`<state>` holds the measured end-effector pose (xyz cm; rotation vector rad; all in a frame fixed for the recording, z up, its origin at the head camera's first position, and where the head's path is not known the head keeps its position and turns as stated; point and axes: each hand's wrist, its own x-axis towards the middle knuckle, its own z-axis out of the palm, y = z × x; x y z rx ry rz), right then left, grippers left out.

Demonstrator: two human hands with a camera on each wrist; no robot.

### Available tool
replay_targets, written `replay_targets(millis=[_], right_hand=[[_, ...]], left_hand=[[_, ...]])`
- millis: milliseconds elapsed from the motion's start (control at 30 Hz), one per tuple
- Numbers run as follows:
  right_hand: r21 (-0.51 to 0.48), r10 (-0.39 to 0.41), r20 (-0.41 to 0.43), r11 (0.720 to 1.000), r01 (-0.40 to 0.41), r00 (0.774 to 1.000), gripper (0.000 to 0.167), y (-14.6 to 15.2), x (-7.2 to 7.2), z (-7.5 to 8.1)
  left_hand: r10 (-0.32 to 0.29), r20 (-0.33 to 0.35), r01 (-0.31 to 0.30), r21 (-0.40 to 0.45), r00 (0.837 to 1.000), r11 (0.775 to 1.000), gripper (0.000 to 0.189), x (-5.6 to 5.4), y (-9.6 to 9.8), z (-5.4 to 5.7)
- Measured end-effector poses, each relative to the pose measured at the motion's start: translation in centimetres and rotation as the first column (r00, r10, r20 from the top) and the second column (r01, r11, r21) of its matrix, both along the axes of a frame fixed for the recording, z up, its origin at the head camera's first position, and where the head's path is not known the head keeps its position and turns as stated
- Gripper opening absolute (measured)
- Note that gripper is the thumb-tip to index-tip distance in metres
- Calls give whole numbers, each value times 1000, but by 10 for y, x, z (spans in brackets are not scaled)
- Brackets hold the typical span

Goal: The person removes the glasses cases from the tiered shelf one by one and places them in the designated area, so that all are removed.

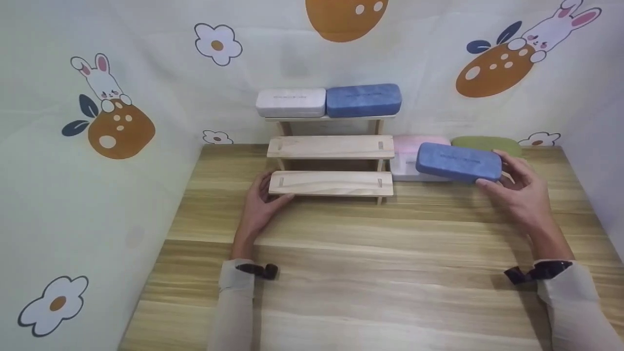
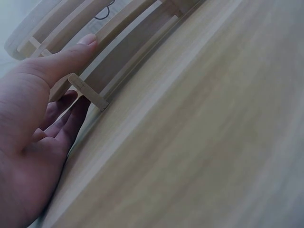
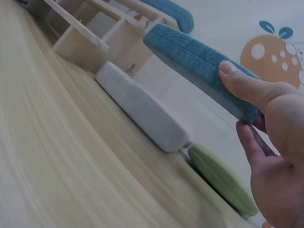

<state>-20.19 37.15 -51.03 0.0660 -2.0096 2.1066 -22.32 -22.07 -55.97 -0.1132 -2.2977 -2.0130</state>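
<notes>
My right hand [image 1: 529, 195] holds a blue glasses case [image 1: 458, 162] by its right end, raised off the table. In the right wrist view the thumb lies on one side of that case, with fingertips under its end. My left hand [image 1: 258, 207] grips the left end of the lowest step of a three-step wooden stand [image 1: 331, 183]. Its thumb rests along the step's front edge in the left wrist view, fingers underneath. On the top step sit a white glasses case [image 1: 291, 102] and another blue glasses case [image 1: 364, 100], side by side. The two lower steps are bare.
Right of the stand, a white case [image 3: 142, 107] lies on the wooden table [image 1: 370, 273], with a pink case [image 1: 421, 142] behind it. Further right is a green case [image 1: 490, 145], partly hidden by the held one. A patterned cloth [image 1: 292, 48] hangs behind.
</notes>
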Motion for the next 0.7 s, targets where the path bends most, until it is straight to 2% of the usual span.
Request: replay_targets(millis=[233,467,700], right_hand=[[-11,-43,89,999,44,995,79,18,-2,-10],[-37,-59,59,997,61,997,76,35,-4,-20],[-1,-55,109,998,55,992,79,56,-3,-22]], left_hand=[[5,-5,-5,-18,1000,1000,95,0,0,1],[-7,-47,8,15,999,1000,94,-1,0,-1],[6,-37,-6,-13,999,1000,95,-1,0,-1]])
